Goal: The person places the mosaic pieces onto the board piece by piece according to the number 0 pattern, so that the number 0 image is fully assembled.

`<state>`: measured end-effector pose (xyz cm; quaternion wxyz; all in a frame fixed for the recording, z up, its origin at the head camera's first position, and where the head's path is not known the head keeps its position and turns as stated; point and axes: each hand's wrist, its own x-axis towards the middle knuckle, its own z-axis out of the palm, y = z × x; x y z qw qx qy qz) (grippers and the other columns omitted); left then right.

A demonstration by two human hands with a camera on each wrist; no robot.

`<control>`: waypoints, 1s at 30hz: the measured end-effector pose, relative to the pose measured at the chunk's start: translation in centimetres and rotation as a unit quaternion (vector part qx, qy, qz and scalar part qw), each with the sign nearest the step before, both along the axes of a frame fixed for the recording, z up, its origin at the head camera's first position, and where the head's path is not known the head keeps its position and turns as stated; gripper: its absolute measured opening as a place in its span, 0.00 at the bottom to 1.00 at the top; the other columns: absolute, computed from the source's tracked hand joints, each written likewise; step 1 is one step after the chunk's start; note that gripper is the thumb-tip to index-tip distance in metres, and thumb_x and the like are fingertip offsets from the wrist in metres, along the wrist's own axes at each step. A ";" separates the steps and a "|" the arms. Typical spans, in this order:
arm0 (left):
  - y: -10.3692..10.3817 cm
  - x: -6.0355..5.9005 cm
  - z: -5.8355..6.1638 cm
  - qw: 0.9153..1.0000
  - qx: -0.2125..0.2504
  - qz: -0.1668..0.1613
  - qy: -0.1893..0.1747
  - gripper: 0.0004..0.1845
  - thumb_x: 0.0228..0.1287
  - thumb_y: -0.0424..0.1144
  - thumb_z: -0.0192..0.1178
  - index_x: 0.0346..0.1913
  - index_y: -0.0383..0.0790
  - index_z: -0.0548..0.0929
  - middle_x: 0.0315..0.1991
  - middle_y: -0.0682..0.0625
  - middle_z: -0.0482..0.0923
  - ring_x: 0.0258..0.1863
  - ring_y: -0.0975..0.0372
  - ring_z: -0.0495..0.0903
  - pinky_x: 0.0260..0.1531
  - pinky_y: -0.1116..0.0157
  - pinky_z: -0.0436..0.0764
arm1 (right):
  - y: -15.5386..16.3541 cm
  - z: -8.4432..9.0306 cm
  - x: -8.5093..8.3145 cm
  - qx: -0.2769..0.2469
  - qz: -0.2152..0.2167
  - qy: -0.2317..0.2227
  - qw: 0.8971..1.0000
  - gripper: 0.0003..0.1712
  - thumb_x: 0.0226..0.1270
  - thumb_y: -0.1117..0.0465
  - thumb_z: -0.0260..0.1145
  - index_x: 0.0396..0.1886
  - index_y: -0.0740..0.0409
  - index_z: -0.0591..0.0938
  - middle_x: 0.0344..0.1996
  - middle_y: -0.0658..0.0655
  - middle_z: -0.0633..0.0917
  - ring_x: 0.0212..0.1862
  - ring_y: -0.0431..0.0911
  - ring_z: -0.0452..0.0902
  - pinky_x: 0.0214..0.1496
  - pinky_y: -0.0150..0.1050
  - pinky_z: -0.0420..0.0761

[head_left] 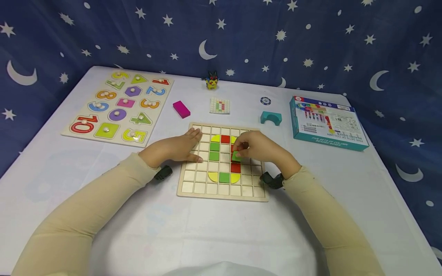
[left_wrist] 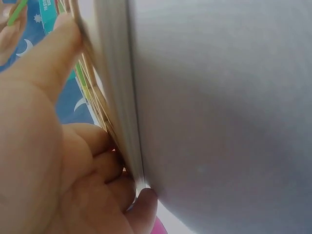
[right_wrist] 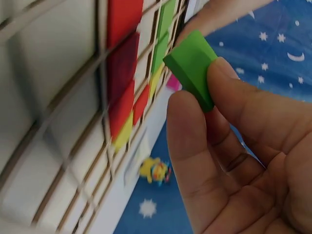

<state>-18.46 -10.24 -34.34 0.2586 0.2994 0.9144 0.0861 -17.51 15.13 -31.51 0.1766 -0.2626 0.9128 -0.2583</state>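
Note:
A wooden grid board lies on the white table, with green, red and yellow tiles set in its middle cells. My right hand pinches a green square tile between thumb and fingers, just above the board's right-centre cells beside the red tiles. My left hand rests flat on the board's left edge, fingers straight, thumb along its side.
A number peg puzzle lies at the back left. A magenta block, a small pattern card, a yellow toy figure, a teal arch block, a chip and a teal box stand behind the board.

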 end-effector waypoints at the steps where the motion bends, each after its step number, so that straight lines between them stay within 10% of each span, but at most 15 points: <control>1: 0.0 0.0 0.0 1.000 0.000 0.000 0.000 0.49 0.63 0.57 0.52 0.70 0.27 0.40 0.72 0.35 0.32 0.72 0.46 0.31 0.70 0.54 0.41 | -0.5 -0.1 -0.1 0.002 0.003 -0.008 1.000 0.04 0.56 0.67 0.68 0.33 0.57 0.83 0.25 0.52 0.78 0.33 0.45 0.70 0.35 0.36 0.72; 30: 0.7 0.0 0.3 1.000 0.010 0.002 -0.002 0.49 0.62 0.57 0.53 0.70 0.27 0.40 0.72 0.36 0.32 0.72 0.46 0.31 0.70 0.53 0.43 | -6.3 -1.5 -0.4 0.098 0.093 -0.047 0.990 0.02 0.57 0.64 0.68 0.31 0.56 0.84 0.24 0.50 0.79 0.30 0.41 0.69 0.34 0.30 0.71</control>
